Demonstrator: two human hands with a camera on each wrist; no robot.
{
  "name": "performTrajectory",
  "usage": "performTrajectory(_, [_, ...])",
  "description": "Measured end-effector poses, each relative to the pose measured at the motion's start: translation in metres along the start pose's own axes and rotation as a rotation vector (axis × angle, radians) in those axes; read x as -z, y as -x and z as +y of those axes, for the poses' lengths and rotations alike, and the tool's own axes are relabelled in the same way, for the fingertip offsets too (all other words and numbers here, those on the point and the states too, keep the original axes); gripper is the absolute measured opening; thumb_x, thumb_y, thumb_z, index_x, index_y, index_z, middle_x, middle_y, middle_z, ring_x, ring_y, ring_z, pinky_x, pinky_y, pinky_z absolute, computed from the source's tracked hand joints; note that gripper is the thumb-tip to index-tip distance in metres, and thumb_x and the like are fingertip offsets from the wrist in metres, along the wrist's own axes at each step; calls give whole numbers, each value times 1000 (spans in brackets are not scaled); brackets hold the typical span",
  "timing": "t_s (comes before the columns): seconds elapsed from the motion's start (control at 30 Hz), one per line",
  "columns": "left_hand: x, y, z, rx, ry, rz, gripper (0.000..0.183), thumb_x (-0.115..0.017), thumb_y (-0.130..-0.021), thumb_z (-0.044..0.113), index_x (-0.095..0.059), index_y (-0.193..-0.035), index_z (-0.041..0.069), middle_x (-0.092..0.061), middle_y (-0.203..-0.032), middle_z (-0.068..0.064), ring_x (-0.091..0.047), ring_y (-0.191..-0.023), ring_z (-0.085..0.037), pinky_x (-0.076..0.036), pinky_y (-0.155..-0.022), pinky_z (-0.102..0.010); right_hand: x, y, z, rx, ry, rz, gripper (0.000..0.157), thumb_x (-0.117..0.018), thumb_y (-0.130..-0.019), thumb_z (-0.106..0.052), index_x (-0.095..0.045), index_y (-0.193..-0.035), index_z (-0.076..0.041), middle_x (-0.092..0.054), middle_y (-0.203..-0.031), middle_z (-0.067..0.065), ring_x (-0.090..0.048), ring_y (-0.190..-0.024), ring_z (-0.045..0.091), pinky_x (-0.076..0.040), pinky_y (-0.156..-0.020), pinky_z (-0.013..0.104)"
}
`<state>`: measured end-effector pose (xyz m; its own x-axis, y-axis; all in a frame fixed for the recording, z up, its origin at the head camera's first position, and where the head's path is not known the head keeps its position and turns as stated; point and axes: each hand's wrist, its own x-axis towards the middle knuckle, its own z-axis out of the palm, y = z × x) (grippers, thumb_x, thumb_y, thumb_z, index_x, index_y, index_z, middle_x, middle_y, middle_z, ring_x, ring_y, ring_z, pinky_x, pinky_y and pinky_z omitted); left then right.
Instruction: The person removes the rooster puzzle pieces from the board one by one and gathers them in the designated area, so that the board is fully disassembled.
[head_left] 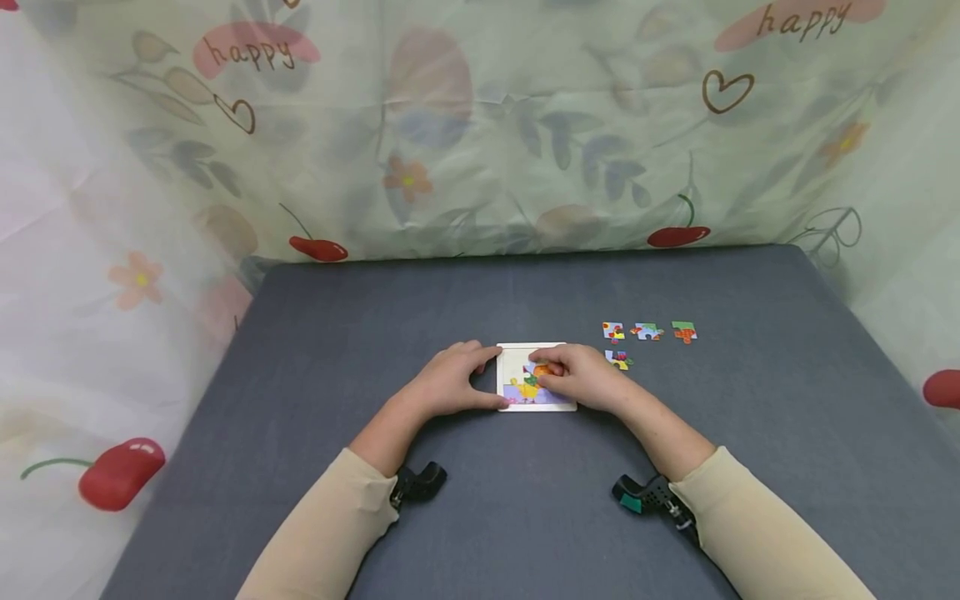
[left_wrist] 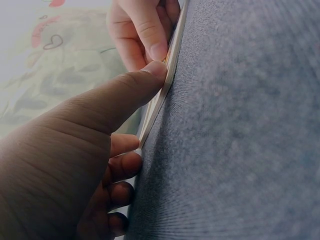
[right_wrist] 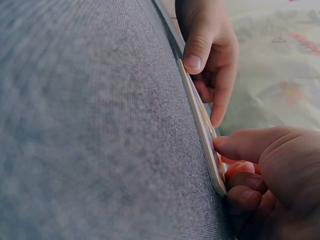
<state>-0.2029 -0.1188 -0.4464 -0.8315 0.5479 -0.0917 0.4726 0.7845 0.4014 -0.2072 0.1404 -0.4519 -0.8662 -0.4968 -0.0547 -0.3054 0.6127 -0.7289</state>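
A small white-rimmed puzzle tray (head_left: 537, 408) lies flat on the table. Joined pieces (head_left: 517, 392) in purple and yellow fill its lower part, while bare cream backing shows at upper left. My left hand (head_left: 453, 382) holds the tray's left side, thumb on the near corner and index finger at the far corner. Over the tray's right half, my right hand (head_left: 588, 377) pinches a puzzle piece with orange on it (head_left: 542, 370) between thumb and curled fingers, down among the joined pieces. Those fingers hide most of that piece. In the right wrist view, the right thumb touches the tray's surface.
Several loose puzzle pieces lie right of the tray: three in a row, one with red and yellow (head_left: 612, 332), a blue one (head_left: 647, 332), a green and orange one (head_left: 684, 332), and another (head_left: 618, 360) nearer my right hand. A patterned curtain (head_left: 495, 192) hangs behind the dark grey table (head_left: 375, 317).
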Motion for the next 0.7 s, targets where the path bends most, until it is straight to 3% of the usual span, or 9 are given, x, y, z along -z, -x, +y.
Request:
performTrajectory(0.37, [1,0,1,4,8,-1,86,-76,-85,61,-49,-154,17,-49,-95,3,-45,-82,-15,-35,-72,-32,0,0,-3,-63,-135,37,33,-74,-92,-8,-70,-124,-5,-46,-75,2,-42,-67,17,-36,-64,30])
performTrajectory(0.5, [1,0,0,9,9,-4,86,-77,-85,61,-49,-154,17,-49,-95,3,-45,-83,-15,-35,-72,-32,-1,1,-1,-80,-185,55,35,-77,-90,-6,-70,-124,-5,-51,-86,7,-41,-65,18,-36,-59,27])
performTrajectory(0.7, [0,-1,0,15,4,-12,87,-76,-85,62,-49,-155,18,-50,-96,3,-46,-84,-15,-35,-73,-32,-3,2,1,-73,-195,83,38,-80,-85,-3,-72,-122,-4,-57,-110,13,-48,-76,20,-42,-62,26])
